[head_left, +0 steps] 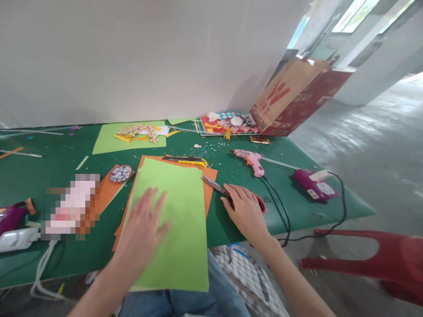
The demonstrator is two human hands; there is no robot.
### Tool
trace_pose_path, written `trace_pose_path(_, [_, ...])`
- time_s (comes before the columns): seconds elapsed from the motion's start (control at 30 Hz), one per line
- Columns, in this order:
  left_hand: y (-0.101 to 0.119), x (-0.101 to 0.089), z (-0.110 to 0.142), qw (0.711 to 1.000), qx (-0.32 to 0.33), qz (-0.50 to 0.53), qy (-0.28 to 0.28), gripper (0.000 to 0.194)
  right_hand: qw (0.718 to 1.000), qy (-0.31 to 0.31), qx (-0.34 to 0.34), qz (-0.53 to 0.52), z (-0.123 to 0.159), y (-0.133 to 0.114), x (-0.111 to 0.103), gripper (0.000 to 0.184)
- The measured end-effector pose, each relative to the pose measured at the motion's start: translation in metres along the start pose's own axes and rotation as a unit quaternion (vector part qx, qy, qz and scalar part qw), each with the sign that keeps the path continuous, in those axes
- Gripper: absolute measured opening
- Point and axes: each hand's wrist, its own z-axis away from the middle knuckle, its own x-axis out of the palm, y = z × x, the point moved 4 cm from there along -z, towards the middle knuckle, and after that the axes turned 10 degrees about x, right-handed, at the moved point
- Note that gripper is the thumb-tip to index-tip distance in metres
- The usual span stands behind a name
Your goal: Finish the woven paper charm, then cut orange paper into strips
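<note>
My left hand (147, 224), slightly blurred, is over the light green sheet of paper (185, 220) with its fingers spread; it holds nothing. That sheet lies on top of orange paper (209, 185) and hangs over the near table edge. To the right of the paper, my right hand (246, 209) is closed over the handles of a pair of scissors (213, 182). The blades point left and touch the paper's right edge, while part of a red handle shows beyond my fingers. Just above the green sheet lies a yellow and black utility knife (188, 160).
A pink glue gun (251, 160) rests right of the paper, its cord running to a purple power box (315, 185). Paper crafts (228, 123) and a paper bag (284, 94) stand at the back. A round tin (121, 174) sits left; a red chair (390, 255) stands right.
</note>
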Motion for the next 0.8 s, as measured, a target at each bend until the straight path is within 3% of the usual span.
trace_pose_path(0.1, [0.053,0.01,0.033,0.987,0.127,-0.004,-0.093,0.094,1.0,-0.006,0.004,0.016,-0.004,0.002,0.0,0.027])
trace_pose_path(0.2, [0.079,0.024,0.058,0.973,0.144,-0.025,-0.18,0.117,0.999,-0.01,0.015,0.041,-0.006,0.008,-0.002,0.027])
trace_pose_path(0.27, [0.083,0.029,0.064,0.97,0.15,-0.053,-0.186,0.105,0.998,-0.013,0.027,0.05,-0.006,0.013,-0.002,0.027])
trace_pose_path(0.33, [0.08,0.03,0.064,0.973,0.15,-0.076,-0.158,0.092,0.998,-0.012,0.035,0.052,-0.005,0.017,-0.002,0.027])
trace_pose_path(0.43, [0.072,0.025,0.061,0.979,0.152,-0.055,-0.126,0.094,0.998,0.007,0.034,0.044,-0.004,0.019,-0.007,0.027])
trace_pose_path(0.53, [0.061,0.017,0.058,0.979,0.147,0.036,-0.138,0.098,0.999,0.048,0.009,0.0,-0.001,0.014,-0.021,0.024])
trace_pose_path(0.6, [0.048,0.009,0.054,0.976,0.091,0.124,-0.151,0.088,0.995,0.078,-0.013,-0.055,0.003,0.007,-0.034,0.018])
trace_pose_path(0.67, [0.032,0.0,0.047,0.96,-0.009,0.235,-0.154,0.065,0.988,0.084,-0.042,-0.12,0.01,-0.006,-0.045,0.015])
trace_pose_path(0.73, [0.015,-0.007,0.04,0.928,-0.131,0.316,-0.147,0.047,0.979,0.041,-0.088,-0.178,0.019,-0.025,-0.052,0.015])
trace_pose_path(0.8, [0.005,-0.014,0.032,0.905,-0.196,0.357,-0.123,0.049,0.968,-0.035,-0.143,-0.205,0.032,-0.047,-0.054,0.012])
